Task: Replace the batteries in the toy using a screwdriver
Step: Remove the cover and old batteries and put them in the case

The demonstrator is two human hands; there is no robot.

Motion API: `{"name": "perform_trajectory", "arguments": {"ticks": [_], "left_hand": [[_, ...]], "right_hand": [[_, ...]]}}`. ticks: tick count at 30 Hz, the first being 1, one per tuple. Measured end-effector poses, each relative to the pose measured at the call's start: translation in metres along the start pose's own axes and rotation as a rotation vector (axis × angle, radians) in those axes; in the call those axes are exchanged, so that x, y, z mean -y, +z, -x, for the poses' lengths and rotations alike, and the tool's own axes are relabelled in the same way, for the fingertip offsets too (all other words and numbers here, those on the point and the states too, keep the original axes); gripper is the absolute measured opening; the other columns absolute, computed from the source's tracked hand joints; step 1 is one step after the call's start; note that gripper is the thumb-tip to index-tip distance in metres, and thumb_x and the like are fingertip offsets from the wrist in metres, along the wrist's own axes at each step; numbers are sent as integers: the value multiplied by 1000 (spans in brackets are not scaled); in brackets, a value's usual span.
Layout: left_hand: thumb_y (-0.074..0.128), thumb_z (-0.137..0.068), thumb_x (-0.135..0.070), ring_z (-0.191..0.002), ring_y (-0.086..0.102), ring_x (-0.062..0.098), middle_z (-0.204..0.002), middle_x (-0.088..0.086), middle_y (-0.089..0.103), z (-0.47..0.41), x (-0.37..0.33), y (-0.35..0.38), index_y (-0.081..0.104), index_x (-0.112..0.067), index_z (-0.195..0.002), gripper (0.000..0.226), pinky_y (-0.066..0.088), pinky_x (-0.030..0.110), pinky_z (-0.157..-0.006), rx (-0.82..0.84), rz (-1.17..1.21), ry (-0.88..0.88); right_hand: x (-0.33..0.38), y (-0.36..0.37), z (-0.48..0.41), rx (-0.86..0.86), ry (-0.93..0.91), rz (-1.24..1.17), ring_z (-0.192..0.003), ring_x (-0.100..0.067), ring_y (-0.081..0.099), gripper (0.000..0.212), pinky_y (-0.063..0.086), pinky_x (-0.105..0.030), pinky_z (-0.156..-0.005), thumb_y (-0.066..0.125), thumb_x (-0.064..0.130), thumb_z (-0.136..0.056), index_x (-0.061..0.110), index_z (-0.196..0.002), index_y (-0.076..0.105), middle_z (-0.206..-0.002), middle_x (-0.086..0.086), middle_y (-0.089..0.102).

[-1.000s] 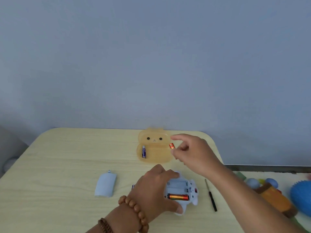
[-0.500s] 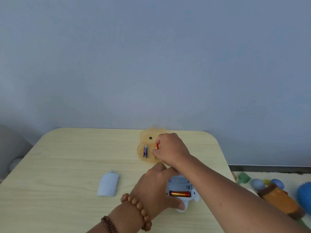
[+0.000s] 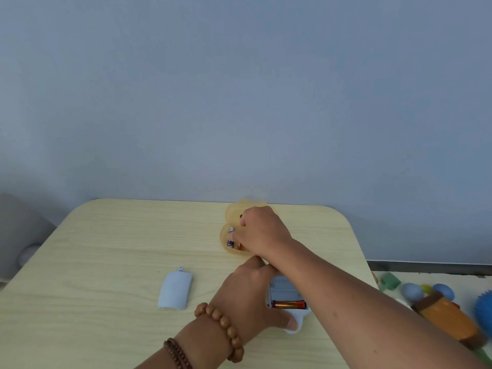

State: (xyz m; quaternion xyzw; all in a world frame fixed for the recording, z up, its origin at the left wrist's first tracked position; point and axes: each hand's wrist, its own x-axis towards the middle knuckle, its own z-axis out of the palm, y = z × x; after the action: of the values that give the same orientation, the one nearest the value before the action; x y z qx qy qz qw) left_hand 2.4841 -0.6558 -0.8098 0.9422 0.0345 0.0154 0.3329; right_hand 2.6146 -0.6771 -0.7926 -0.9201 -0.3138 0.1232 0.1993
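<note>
The white toy (image 3: 292, 324) lies on its back near the table's front, its battery bay open with one orange battery (image 3: 289, 304) in the nearest slot. My left hand (image 3: 247, 296) grips the toy's left side. My right hand (image 3: 262, 233) reaches over the orange bear-shaped tray (image 3: 231, 209) at the back of the table, fingers curled down on another orange battery (image 3: 240, 246) that rests low in the tray. A purple battery (image 3: 230, 237) lies in the tray just left of my thumb. The pale blue battery cover (image 3: 175, 291) lies loose to the left. My right forearm hides the screwdriver.
The light wooden table (image 3: 119, 249) stands against a blue-grey wall. Off its right edge, on the floor, lie several toys: a green block (image 3: 390, 280), blue balls (image 3: 411, 291), an orange and brown toy (image 3: 450, 318) and a spiky blue ball (image 3: 486, 304).
My right hand has carried the orange battery left and down into the bear-shaped tray, next to the purple battery. My left hand stays on the toy.
</note>
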Motion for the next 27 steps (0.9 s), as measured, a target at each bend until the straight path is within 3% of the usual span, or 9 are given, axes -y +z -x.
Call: {"name": "perform_trajectory", "arguments": {"ticks": [2,4,5,7,9,13,15,19,27], "left_hand": [[84,-58,-54,-100,53,8,-115,-11,51,1,-1,-1,51,-38,-131,82,50,29,-88,12,-23,1],[84,-60,-53,-98,52,8,-112,-10,50,2,-2,-2,50,-38,-133,81,49,28,-87,25,-42,-13],[84,-61,-54,-96,52,8,-110,-10,49,2,-2,-3,49,-38,-133,81,49,27,-86,27,-45,-19],[83,-61,-55,-93,51,7,-107,-11,49,2,-2,-5,49,-39,-132,80,48,24,-83,31,-46,-26],[83,-62,-55,-93,51,7,-107,-11,47,0,-3,-6,48,-40,-132,80,46,22,-81,38,-57,-26],[83,-62,-52,-94,49,5,-109,-14,44,1,-3,-10,46,-42,-133,81,45,21,-82,46,-67,-24],[84,-62,-50,-94,48,3,-109,-14,44,3,-4,-11,46,-42,-133,81,45,19,-83,47,-53,-22],[82,-61,-51,-96,48,2,-108,-17,44,7,-7,-9,47,-41,-132,79,47,21,-85,50,-37,-16],[39,-56,-70,-81,54,4,-99,-16,47,11,-27,4,41,-42,-107,58,52,27,-71,-106,-134,-91]], "right_hand": [[-1,-7,5,-5,-12,-44,-62,-27,58,40,47,-34,-50,67,40,-86,5,-69,61,-69,-8,59],[-9,-20,18,-95,-13,-165,-79,-24,70,31,60,-43,-72,62,39,-88,11,-88,74,-86,-6,74],[-15,-28,30,-151,-19,-225,-80,-14,70,24,61,-40,-76,60,36,-90,18,-89,76,-87,2,75],[-31,-42,63,-239,-29,-311,-81,1,66,17,56,-21,-73,59,25,-93,29,-91,75,-89,16,74],[-51,-46,104,-226,-24,-328,-95,9,61,30,50,-11,-75,59,14,-89,37,-105,71,-103,25,68],[-92,-20,159,32,-98,-218,-126,6,45,71,44,-24,-105,62,13,-76,40,-140,46,-136,33,43],[-100,-12,166,21,-133,-239,-126,7,45,74,43,-20,-103,68,17,-74,37,-141,44,-136,33,41],[-98,-13,162,-89,-146,-286,-108,5,57,57,47,-7,-80,81,12,-76,31,-126,62,-117,23,58],[-98,-16,159,-68,-154,-238,-97,-2,62,51,51,-15,-76,81,21,-73,37,-119,65,-109,20,61]]}}
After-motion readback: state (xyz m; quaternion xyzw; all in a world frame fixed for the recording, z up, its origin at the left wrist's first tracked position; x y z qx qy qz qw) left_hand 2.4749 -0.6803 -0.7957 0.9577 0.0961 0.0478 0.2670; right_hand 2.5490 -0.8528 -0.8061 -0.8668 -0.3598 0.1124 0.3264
